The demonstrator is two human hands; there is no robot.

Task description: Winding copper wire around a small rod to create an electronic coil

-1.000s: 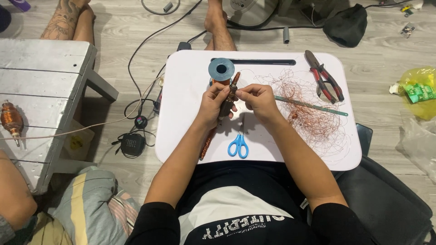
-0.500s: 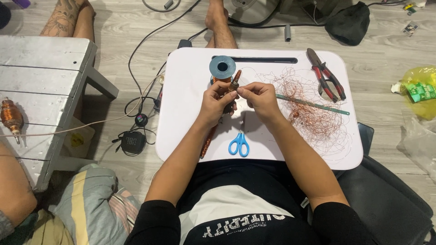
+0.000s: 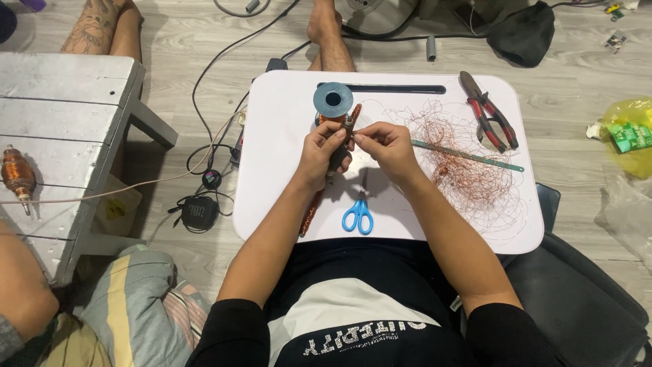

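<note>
Over the middle of the white lap table (image 3: 285, 197), left hand (image 3: 319, 155) clenched around a small copper-wound motor armature (image 3: 345, 133), held upright and just clear of the tabletop. Right hand (image 3: 384, 148) pinched at its fingertips on something fine at the armature's upper end, likely a strand of copper wire, too thin to tell for sure. Judging by the loose tangle of copper wire (image 3: 468, 170) heaped to the right, a good share of winding already off; copper still showing on the core, so apparently more left to strip. Just beyond the hands, a grey-blue spool (image 3: 333, 99) touching or nearly touching the armature's far side. Blue-handled scissors (image 3: 358, 216) near the table's close edge, between the forearms. Red-and-black pliers (image 3: 489, 112) toward the far right corner, a thin green saw blade (image 3: 468, 155) lying slantwise across the tangle. Bare tabletop only on the left side and along the near edge; right half crowded with wire up to the rim. Beside the table on the left, a grey wooden bench (image 3: 61, 115) bearing a second armature (image 3: 17, 173), well apart.
</note>
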